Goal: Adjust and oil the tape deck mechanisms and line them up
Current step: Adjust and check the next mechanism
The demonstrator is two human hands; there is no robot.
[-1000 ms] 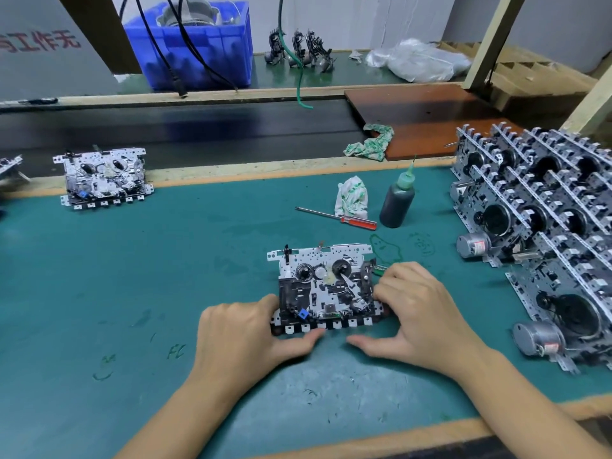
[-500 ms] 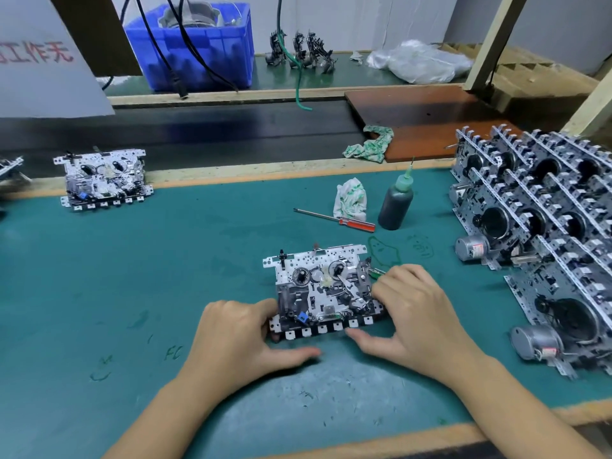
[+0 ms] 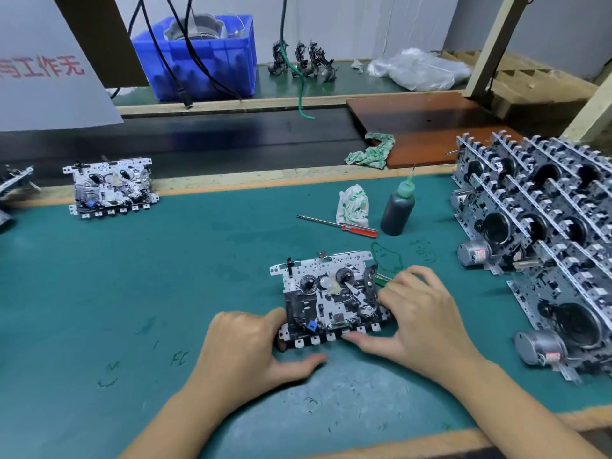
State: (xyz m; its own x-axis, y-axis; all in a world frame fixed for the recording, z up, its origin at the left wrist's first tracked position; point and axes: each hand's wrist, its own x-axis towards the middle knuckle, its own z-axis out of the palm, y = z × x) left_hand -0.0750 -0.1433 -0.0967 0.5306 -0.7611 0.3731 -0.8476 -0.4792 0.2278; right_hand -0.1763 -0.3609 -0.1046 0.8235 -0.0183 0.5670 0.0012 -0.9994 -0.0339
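A tape deck mechanism [image 3: 328,293] lies flat on the green mat [image 3: 165,276] in front of me, face up with its key tabs toward me. My left hand [image 3: 251,346] grips its near left corner, fingers curled at the edge and thumb stretched along the mat under the tabs. My right hand [image 3: 417,313] covers its right end, fingers curled over the side and thumb pressing the front tabs. A dark oil bottle [image 3: 397,210] with a green nozzle stands behind it. A red-handled screwdriver [image 3: 341,225] lies beside the bottle.
Several mechanisms stand leaning in rows [image 3: 536,233] on the right, motors facing me. One more mechanism [image 3: 111,187] sits at the far left by the conveyor belt [image 3: 231,140]. A crumpled rag [image 3: 352,203] lies by the bottle, another rag [image 3: 371,152] beyond. A blue crate [image 3: 202,58] stands at the back.
The mechanism has turned slightly between my hands. My left fingers have curled onto its left corner, and my thumb has slid along the mat. My right hand has stayed on the right end.
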